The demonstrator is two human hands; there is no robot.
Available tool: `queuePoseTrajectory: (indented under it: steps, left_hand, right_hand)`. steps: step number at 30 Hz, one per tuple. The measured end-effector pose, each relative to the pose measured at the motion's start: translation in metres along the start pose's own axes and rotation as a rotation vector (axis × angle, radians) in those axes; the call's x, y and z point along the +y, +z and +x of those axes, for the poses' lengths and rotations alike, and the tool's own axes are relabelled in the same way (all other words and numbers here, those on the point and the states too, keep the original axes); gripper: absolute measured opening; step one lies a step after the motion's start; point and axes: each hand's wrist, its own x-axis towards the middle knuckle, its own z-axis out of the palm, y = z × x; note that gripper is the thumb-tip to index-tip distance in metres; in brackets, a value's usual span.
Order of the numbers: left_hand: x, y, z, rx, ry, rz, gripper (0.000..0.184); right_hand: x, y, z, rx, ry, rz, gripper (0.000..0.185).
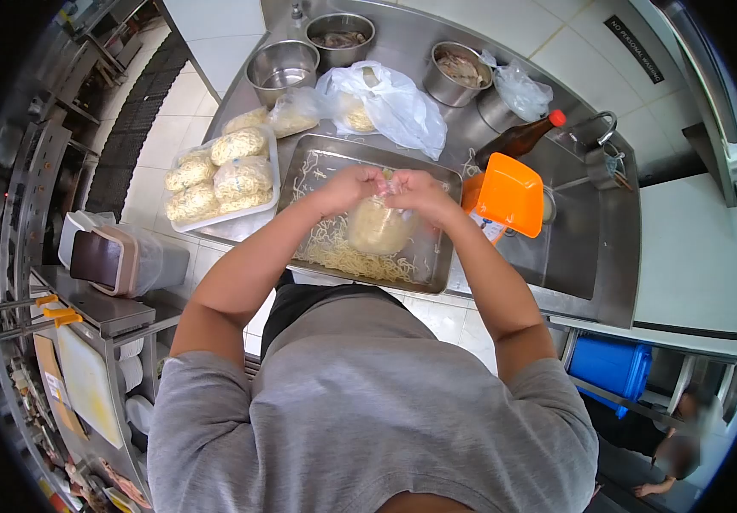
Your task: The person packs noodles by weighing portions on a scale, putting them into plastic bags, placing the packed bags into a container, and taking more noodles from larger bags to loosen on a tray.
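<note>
A clear plastic bag of pale noodles (377, 229) hangs between my hands, over a metal tray (438, 267). My left hand (351, 188) grips the gathered neck of the bag from one side. Closed around the same neck from the other side is my right hand (424, 195); the fingertips of both hands meet there. Loose noodles (358, 264) are heaped along the near side of the tray, with strands scattered across its left part. To the left, a white tub (274, 175) holds several bagged portions of noodles (243, 178).
Steel pots (281, 73) and a white plastic bag (402, 107) stand behind the tray. On the right are an orange container (509, 197), a dark bottle with a red cap (513, 141) and a sink (569, 256). Another person's hand (654, 488) shows at lower right.
</note>
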Motion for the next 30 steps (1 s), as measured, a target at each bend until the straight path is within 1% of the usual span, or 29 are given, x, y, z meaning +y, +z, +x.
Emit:
queuePoseTrajectory:
  steps: [2,3,5,6,8,9,11,12,14,17,20,21,23,24,26,27,29,30]
  left_hand:
    - [-0.004,0.0,0.005,0.099,0.052,0.09,0.014]
    - [-0.006,0.003,0.007,0.19,0.054,0.201,0.017]
    - [0.0,0.015,0.001,0.376,0.053,0.425,0.021]
    - [-0.003,0.02,-0.002,0.417,0.078,0.385,0.021]
    - [-0.004,0.02,-0.003,0.49,0.145,0.318,0.019]
    - [-0.004,0.02,-0.004,0.456,0.198,0.317,0.018]
    - [0.006,0.023,-0.009,0.395,0.303,0.295,0.018]
    - [0.012,0.025,-0.018,0.334,0.255,0.335,0.021]
    - [0.026,0.02,-0.028,0.238,0.176,0.417,0.026]
    - [0.008,0.003,-0.033,0.201,0.043,0.217,0.038]
    - [0.007,-0.02,-0.053,0.115,0.085,0.215,0.05]
    - [0.01,-0.028,-0.061,0.044,0.106,0.225,0.053]
    - [0.02,-0.048,-0.079,-0.098,0.143,0.259,0.059]
    - [0.032,-0.057,-0.084,-0.112,0.117,0.255,0.056]
    - [0.052,-0.066,-0.097,-0.159,0.053,0.234,0.051]
    - [0.041,-0.064,-0.096,-0.109,0.053,-0.03,0.048]
    - [0.002,-0.056,-0.073,-0.007,0.058,-0.548,0.04]
    - [-0.018,-0.052,-0.066,0.056,-0.028,-0.657,0.034]
  right_hand:
    - [0.0,0.011,-0.004,0.126,0.006,-0.138,0.018]
    - [0.0,0.019,-0.002,0.189,0.005,-0.206,0.017]
    - [-0.001,0.035,0.007,0.334,0.041,-0.457,0.017]
    - [0.002,0.043,0.007,0.405,0.067,-0.576,0.017]
    - [0.014,0.048,0.013,0.507,-0.031,-0.548,0.018]
    - [0.023,0.049,0.016,0.562,-0.076,-0.538,0.019]
    - [0.045,0.031,0.025,0.725,-0.092,-0.342,0.019]
    - [0.062,0.019,0.03,0.797,-0.096,-0.247,0.019]
    - [0.108,-0.017,0.061,1.018,-0.121,-0.141,0.016]
    - [0.048,-0.012,0.062,1.165,0.033,0.266,0.012]
    - [0.038,-0.004,0.06,1.283,0.008,0.378,0.013]
    - [0.034,-0.001,0.062,1.315,-0.004,0.418,0.013]
    - [0.003,0.011,0.047,1.231,0.082,0.305,0.016]
    - [-0.008,0.013,0.042,1.186,0.122,0.25,0.018]
    - [-0.006,0.0,0.046,1.085,0.065,-0.129,0.023]
    - [-0.002,-0.002,0.043,1.028,0.046,-0.314,0.025]
    - [-0.06,0.021,0.051,0.822,0.344,-0.577,0.031]
    - [-0.045,0.022,0.058,0.612,0.313,-0.713,0.032]
